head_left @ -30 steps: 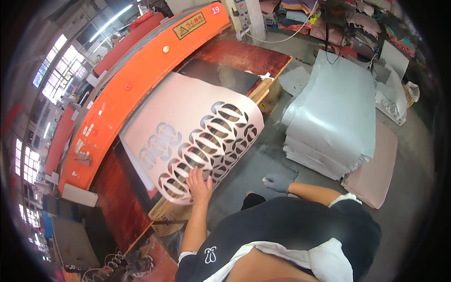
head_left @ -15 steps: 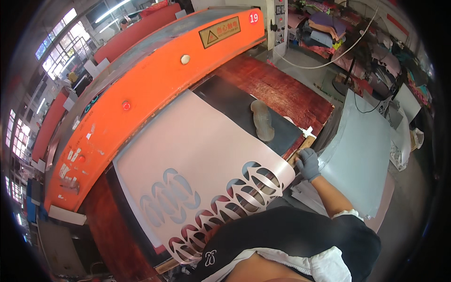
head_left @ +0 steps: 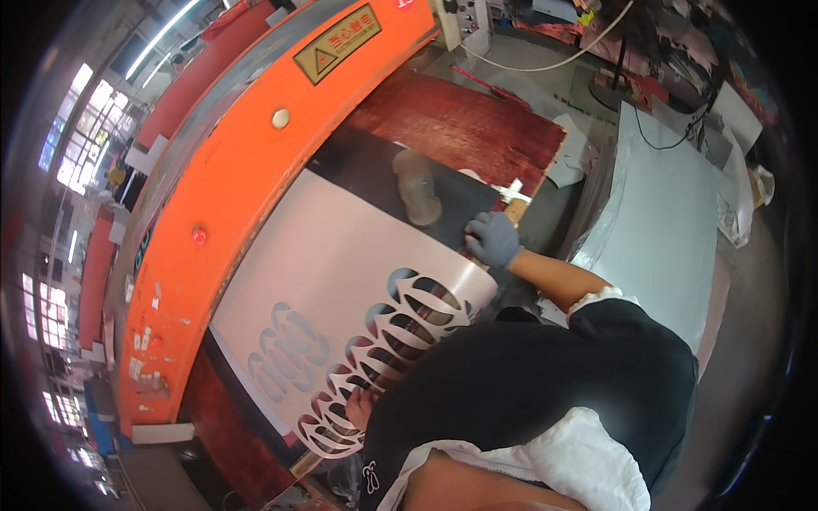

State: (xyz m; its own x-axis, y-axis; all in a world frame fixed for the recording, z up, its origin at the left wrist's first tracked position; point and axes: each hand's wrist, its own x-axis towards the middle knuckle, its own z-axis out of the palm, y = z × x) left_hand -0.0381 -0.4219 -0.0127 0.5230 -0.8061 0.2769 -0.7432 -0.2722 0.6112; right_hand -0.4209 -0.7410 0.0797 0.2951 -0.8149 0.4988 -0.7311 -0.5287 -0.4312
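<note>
Pale cut sheet [head_left: 341,272], its near edge punched into leaf-shaped openings, lies on the dark press bed at frame centre. Left hand [head_left: 360,407], lower centre, touches the lattice, finger state not discernible; gloved right hand [head_left: 492,238] presses curled fingers on the far corner. Beyond, the orange press [head_left: 247,162]; sheet apparently not yet lifted off.

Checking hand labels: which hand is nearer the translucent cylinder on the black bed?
Right. The gloved right hand lies just right of the cylinder; the left hand holds the sheet's near edge.

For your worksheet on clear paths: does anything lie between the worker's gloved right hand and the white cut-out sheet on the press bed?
Nothing visible does. The gloved right hand already rests at the far edge of the white cut-out sheet.
</note>
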